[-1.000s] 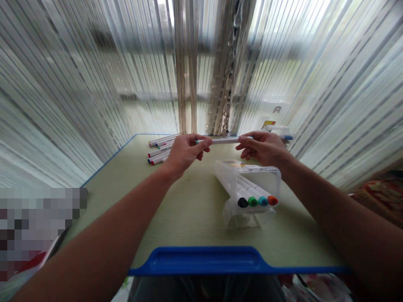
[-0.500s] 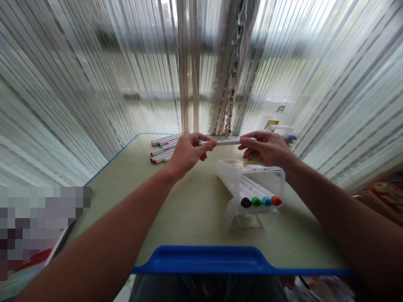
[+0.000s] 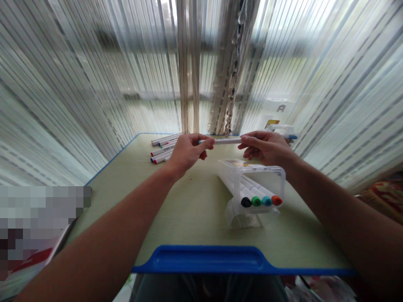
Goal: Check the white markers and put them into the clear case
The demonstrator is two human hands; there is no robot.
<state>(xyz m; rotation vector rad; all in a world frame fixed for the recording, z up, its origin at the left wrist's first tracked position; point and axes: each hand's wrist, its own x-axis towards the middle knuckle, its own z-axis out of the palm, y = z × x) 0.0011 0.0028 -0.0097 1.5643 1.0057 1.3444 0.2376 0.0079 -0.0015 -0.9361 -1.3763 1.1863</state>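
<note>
A white marker pen (image 3: 228, 141) lies level in the air above the far part of the table, held at both ends. My left hand (image 3: 192, 151) pinches its left end, where a teal tip shows. My right hand (image 3: 264, 147) has thumb and fingers closed on the other end, which the fingers cover. Below and nearer to me stands a clear plastic marker case (image 3: 234, 180), open toward me. Inside it lie several white markers with black, green, blue and orange ends (image 3: 256, 201). Behind my left hand is a loose pile of white markers (image 3: 160, 153), partly hidden.
The light wooden table (image 3: 189, 209) has a blue rim and a blue tray groove (image 3: 206, 259) at its front edge. Another clear case with a blue item (image 3: 291, 137) sits behind my right hand. Striped sheer curtains (image 3: 151, 75) hang along the far side.
The view has shifted slightly, so everything sits a little further right than a second ago. Both hands keep the marker pen between them; its right tip, seen before, is now covered.
</note>
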